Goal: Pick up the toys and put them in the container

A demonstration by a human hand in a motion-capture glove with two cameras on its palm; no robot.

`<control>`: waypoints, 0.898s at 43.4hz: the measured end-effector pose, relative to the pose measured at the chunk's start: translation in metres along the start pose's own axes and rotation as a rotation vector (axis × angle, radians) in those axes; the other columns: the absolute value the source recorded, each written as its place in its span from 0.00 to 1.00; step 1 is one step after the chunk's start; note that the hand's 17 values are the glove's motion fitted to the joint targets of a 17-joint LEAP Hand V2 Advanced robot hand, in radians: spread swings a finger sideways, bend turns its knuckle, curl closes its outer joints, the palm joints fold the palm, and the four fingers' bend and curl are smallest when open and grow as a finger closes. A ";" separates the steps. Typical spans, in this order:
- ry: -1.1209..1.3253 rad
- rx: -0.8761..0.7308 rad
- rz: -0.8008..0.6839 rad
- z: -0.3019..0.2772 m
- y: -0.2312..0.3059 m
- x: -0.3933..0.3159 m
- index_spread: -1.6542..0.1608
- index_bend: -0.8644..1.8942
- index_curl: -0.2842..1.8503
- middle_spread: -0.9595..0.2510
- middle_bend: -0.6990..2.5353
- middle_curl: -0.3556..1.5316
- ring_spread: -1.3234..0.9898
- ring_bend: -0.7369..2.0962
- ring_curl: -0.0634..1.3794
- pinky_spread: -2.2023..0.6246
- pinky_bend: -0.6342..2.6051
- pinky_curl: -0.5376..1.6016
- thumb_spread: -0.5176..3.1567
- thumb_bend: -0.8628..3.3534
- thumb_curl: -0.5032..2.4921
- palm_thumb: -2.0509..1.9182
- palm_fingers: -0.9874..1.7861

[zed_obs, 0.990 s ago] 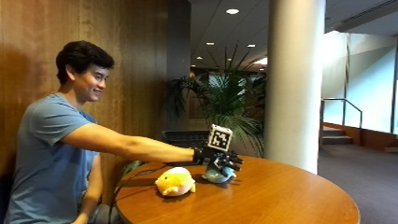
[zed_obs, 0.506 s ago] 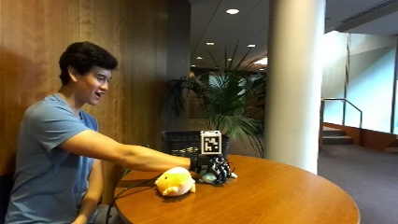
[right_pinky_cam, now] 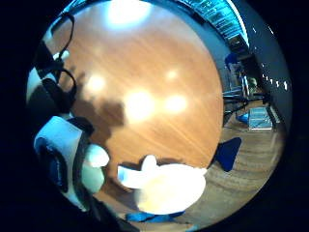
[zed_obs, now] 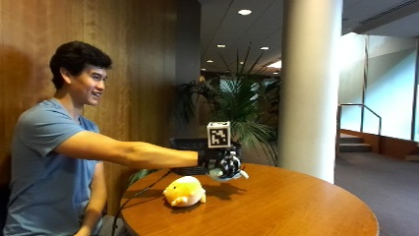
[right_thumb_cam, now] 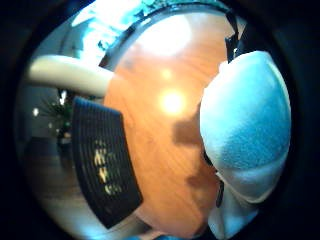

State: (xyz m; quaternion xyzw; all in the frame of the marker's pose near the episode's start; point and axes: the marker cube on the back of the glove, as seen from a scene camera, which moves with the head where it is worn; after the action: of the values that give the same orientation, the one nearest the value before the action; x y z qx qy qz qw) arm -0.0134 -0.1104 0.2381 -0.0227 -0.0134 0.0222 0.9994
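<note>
**Pale toy held above the worktop**

The gloved right hand [zed_obs: 224,162] is curling its fingers around a pale blue-and-white plush toy [zed_obs: 230,174], holding it in the air above the round wooden worktop [zed_obs: 288,206]. A yellow plush toy [zed_obs: 184,191] is lying on the worktop near the person. The dark slatted container [right_thumb_cam: 102,167] is sitting just beyond the worktop's edge.

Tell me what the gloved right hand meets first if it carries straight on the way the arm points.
Probably the dark basket just beyond the right hand holding the pale toy; depth is uncertain.
</note>
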 end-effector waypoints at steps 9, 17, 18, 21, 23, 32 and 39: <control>-0.002 0.044 -0.065 -0.088 0.004 0.024 0.73 0.40 0.24 0.47 0.38 0.45 0.39 0.65 0.40 0.63 0.54 0.43 0.31 0.26 0.42 0.70 0.70; -0.057 0.102 0.011 -0.168 0.011 0.007 0.72 0.38 0.24 0.45 0.37 0.47 0.38 0.65 0.39 0.63 0.54 0.44 0.32 0.25 0.44 0.70 0.70; -0.068 0.109 0.028 -0.178 0.013 0.001 0.72 0.38 0.24 0.44 0.37 0.47 0.38 0.65 0.39 0.63 0.54 0.44 0.32 0.25 0.44 0.70 0.69; -0.087 0.136 0.053 -0.208 0.018 -0.017 0.72 0.37 0.24 0.44 0.37 0.47 0.38 0.65 0.39 0.63 0.54 0.44 0.32 0.25 0.44 0.70 0.69; -0.107 0.155 0.008 -0.223 0.023 -0.030 0.71 0.38 0.24 0.43 0.36 0.48 0.38 0.65 0.40 0.63 0.54 0.44 0.32 0.25 0.45 0.70 0.69; -0.059 0.172 -0.027 -0.255 0.035 -0.064 0.71 0.37 0.24 0.41 0.35 0.50 0.37 0.65 0.40 0.63 0.54 0.45 0.33 0.25 0.46 0.70 0.69; -0.144 0.180 -0.116 -0.269 0.048 -0.118 0.71 0.37 0.25 0.40 0.34 0.52 0.37 0.65 0.41 0.63 0.54 0.45 0.33 0.25 0.47 0.70 0.69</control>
State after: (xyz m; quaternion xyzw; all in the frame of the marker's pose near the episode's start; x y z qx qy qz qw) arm -0.1255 -0.0796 -0.0363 0.0694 -0.0845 -0.0329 0.9935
